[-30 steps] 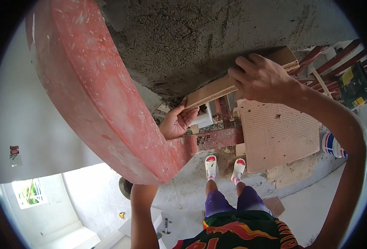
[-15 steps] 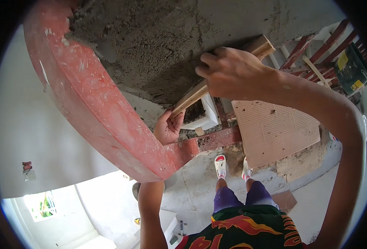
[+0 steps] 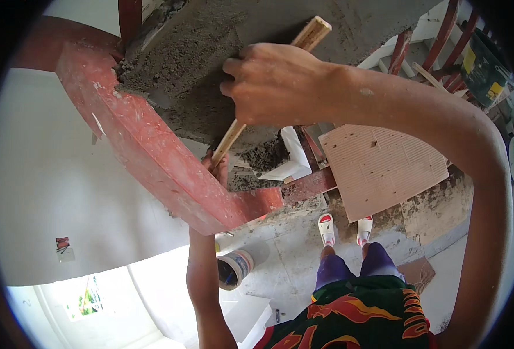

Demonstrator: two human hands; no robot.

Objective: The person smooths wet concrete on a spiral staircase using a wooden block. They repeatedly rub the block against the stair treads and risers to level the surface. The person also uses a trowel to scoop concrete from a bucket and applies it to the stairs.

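A long wooden batten [image 3: 312,32] lies across a bed of wet grey mortar [image 3: 210,58] that fills a step framed by a curved red steel beam [image 3: 152,157]. My right hand [image 3: 277,81] presses down on the batten's middle, fingers wrapped over it. My left hand [image 3: 219,166] grips the batten's lower end right beside the red beam; most of that hand is hidden behind the beam and the wood.
A ribbed tan tile [image 3: 379,166] lies face down on the step below. A white block [image 3: 289,157] and loose mortar sit beside it. Red railing bars [image 3: 443,35] rise at the upper right. A paint bucket [image 3: 234,267] stands on the floor below, near my feet [image 3: 344,227].
The batten has swept up and to the left across the mortar and swung steeper. Both hands moved with it. The view tilted, bringing the bucket into sight.
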